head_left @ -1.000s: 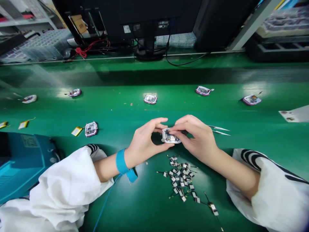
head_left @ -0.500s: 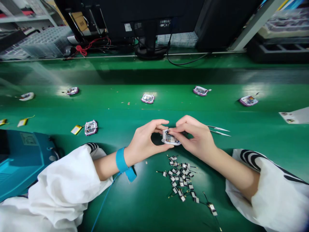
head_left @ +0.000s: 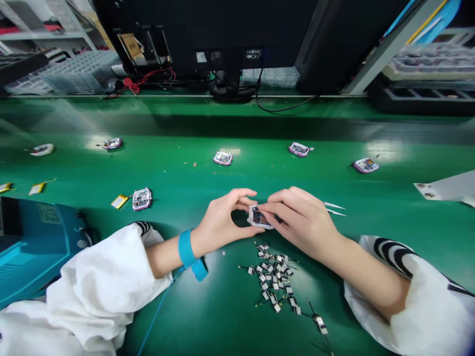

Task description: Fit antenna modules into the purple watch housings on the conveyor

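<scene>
My left hand [head_left: 218, 216] grips the left side of a small white-rimmed device housing [head_left: 256, 216] with a circuit board inside, thumb below and fingers above. My right hand [head_left: 307, 217] reaches over the housing's right part, its fingertips pinched together at the board. What lies between those fingertips is hidden. Just below the hands is a heap of small grey-and-black parts with thin wires [head_left: 274, 279]. Another such wired part [head_left: 320, 324] lies apart at lower right. Metal tweezers [head_left: 336, 213] rest beside my right hand, partly covered by it.
Several open pink-rimmed housings lie across the green bench, one [head_left: 142, 199] wired to a yellow battery [head_left: 119, 201]. A blue machine [head_left: 44, 247] stands at left. A monitor [head_left: 232, 84] stands behind. A blue wrist strap [head_left: 186, 249] trails a cord. A white bracket [head_left: 445, 189] juts in at right.
The view has shifted slightly, so the bench items sit a little differently. My right hand has turned flatter over the housing and covers more of its board. My left hand keeps its grip.
</scene>
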Demonstrator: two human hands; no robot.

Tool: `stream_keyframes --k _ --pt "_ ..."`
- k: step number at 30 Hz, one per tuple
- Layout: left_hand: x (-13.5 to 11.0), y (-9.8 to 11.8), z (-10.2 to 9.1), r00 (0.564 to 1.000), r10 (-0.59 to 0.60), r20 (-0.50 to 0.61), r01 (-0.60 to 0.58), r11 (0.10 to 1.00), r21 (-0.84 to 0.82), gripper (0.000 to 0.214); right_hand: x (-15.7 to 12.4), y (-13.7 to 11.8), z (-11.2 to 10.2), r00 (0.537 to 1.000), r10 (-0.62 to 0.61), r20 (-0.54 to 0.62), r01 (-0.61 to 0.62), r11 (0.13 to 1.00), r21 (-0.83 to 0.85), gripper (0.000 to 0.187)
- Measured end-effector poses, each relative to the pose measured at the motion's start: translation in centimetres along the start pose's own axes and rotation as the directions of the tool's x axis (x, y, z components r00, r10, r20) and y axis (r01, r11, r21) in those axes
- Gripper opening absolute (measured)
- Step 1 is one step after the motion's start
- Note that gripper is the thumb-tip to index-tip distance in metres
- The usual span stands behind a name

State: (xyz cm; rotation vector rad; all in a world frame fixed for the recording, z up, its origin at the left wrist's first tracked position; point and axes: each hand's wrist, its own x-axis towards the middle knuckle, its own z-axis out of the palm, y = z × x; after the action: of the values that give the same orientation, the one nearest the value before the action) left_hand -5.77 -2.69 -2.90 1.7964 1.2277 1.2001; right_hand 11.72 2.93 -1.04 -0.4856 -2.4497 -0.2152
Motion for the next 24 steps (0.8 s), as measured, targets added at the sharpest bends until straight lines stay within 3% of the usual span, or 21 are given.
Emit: stream_keyframes --k 7,10,17,24 --pt "0.0 -0.2 0.1 0.999 0.01 0.039 -0.011 0.999 0.037 0.054 0.1 0.1 0.0 0.988 -0.019 0.15 0.007 0.997 0.081 0.01" --pt "0.1 -0.2 0.0 1.0 0.012 0.027 -0.012 1.0 0.027 0.054 0.5 0.1 0.0 0.99 -0.016 0.142 0.003 0.996 0.093 0.011" --pt "0.3 0.3 -1.1 0.999 0.038 -0.029 -0.038 0.999 0.014 0.053 3.2 0.1 -0.9 0.954 -0.192 0.228 0.2 0.98 -0.013 0.016" --pt "0.5 0.6 -2.5 0.983 0.121 -0.14 -0.124 0.992 -0.014 0.052 5.9 -0.2 -1.4 0.947 -0.227 0.226 0.243 0.969 -0.043 0.013"
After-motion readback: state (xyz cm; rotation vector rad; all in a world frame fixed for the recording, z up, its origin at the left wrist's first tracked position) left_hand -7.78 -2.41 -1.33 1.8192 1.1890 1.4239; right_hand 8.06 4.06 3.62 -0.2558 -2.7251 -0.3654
